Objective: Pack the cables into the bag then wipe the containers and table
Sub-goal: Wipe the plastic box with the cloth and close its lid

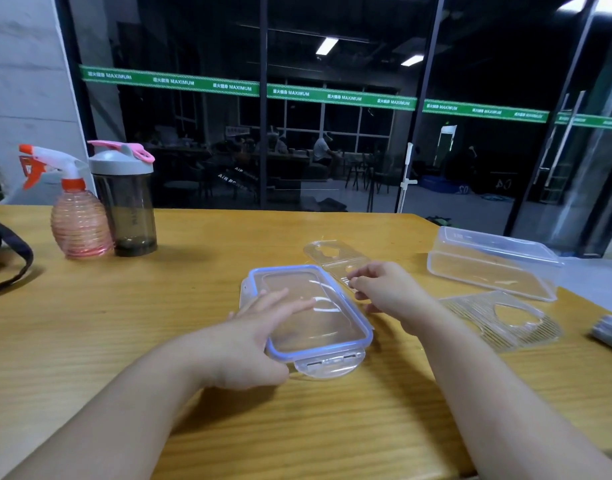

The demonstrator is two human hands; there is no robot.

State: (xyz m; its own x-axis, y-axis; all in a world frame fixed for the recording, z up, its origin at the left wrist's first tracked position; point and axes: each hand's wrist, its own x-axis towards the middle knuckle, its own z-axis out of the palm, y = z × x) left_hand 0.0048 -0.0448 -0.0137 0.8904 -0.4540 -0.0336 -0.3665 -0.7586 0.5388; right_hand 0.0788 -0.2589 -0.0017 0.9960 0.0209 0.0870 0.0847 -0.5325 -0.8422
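Note:
A clear lid with a blue seal [311, 313] is held tilted just above the wooden table [107, 323], in the middle. My left hand [249, 341] grips its near left side, thumb on the rim and fingers showing through the plastic from below. My right hand [391, 292] has its fingers curled at the lid's far right edge and seems to pinch it. Behind the lid lies a small clear slotted tray [332, 254]. An open clear container [491, 268] stands at the right. The black bag [0, 244] shows at the left edge. No cables are visible.
A pink spray bottle [79, 223] and a grey shaker bottle with a pink lid [124, 202] stand at the back left. A second slotted tray [501, 320] lies in front of the container. A grey cloth [609, 332] sits at the right edge. Glass wall behind.

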